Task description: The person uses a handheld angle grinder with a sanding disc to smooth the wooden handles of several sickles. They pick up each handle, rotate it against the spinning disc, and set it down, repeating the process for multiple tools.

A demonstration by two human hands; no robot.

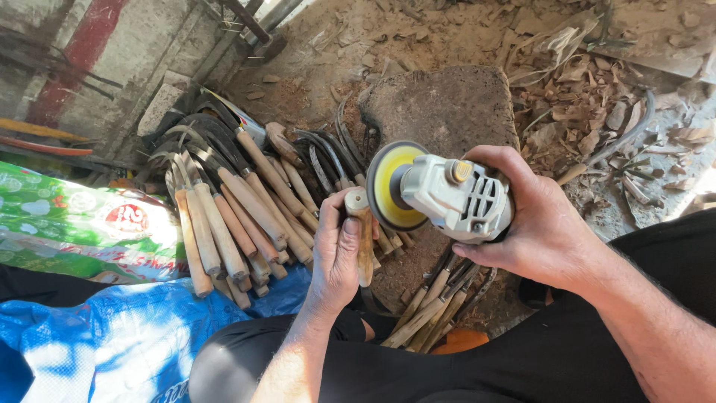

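Right hand [541, 224] wrapped shut around grinder [459, 200] body, yellow disc [394, 185] facing 9 o'clock. Left hand [337, 257] clenched on wooden handle [361, 235] of a sickle, held upright just at 7 o'clock of the disc. Likely light, stiff, dry-grained wood, best gripped mid-shaft, clear of the tip. Grinder judged heavier, wanting a firm hold. Pile of sickles [239, 201] at 9 o'clock, stone block [447, 104] at 12.

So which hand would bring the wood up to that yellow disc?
Probably the left hand: it grips the wooden handle beside the yellow sanding disc. The right hand holds the grey grinder.
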